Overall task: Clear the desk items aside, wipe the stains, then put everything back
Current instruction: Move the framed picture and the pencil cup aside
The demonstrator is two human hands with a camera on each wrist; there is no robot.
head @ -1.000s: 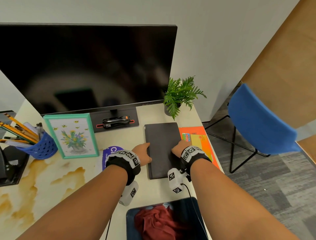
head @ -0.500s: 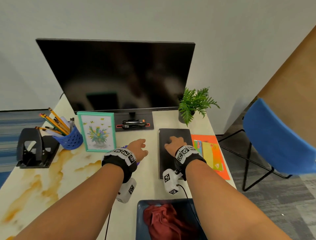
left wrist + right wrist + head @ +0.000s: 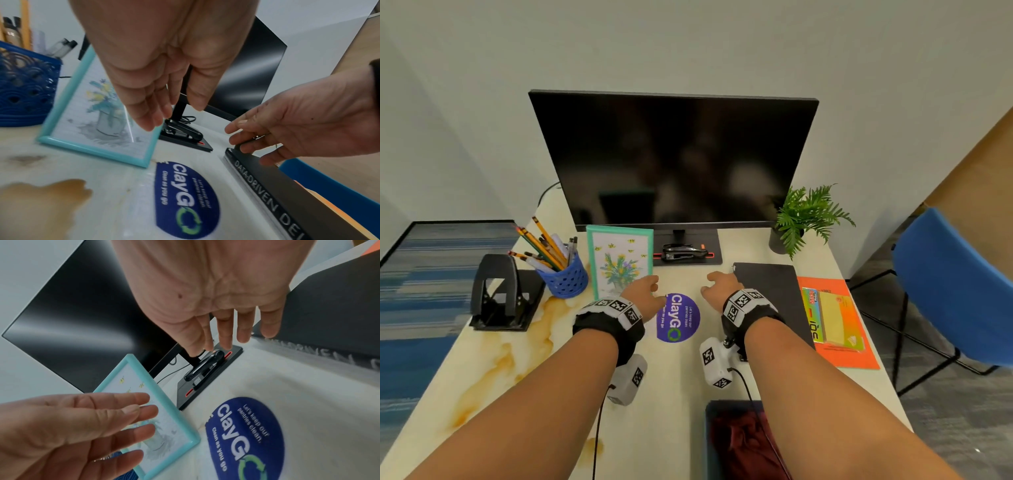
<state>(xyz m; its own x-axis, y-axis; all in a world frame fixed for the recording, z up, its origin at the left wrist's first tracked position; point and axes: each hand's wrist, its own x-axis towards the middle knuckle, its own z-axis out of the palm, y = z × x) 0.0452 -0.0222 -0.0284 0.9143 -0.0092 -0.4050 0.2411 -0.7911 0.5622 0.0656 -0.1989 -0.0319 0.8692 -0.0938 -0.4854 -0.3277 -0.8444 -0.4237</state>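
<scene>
- The left hand (image 3: 645, 291) hovered over the desk (image 3: 571, 404) with fingers straight and slack, holding nothing; its fingertips were just before the frame (image 3: 619, 262), though the wrist views blurred whether they touched it.
- The right hand (image 3: 720, 284) hung likewise released, fingers loosely spread, grasping nothing; its outer fingers lay at the near-left corner of the book (image 3: 770, 294), perhaps brushing the edge.
- Between the two hands lay the sticker (image 3: 678, 317), flat on the desk; beyond both hands stood the monitor (image 3: 674, 161), with the stapler (image 3: 683, 253) on its base.
- Left of the left hand stood the cup (image 3: 566, 277) of pencils; further left sat the punch (image 3: 500, 291); both stood at the head of the stain (image 3: 493, 363), which ran along the desk beside the left forearm.
- Right of the right hand the book lay flat; past it lay the folder (image 3: 839, 356) with sticky notes (image 3: 832, 315) on top; the plant (image 3: 804, 216) stood beyond the book.
- Under the right forearm, at the near edge, sat the bin (image 3: 710, 442) holding the cloth (image 3: 743, 445); well right of everything stood the chair (image 3: 948, 284).
</scene>
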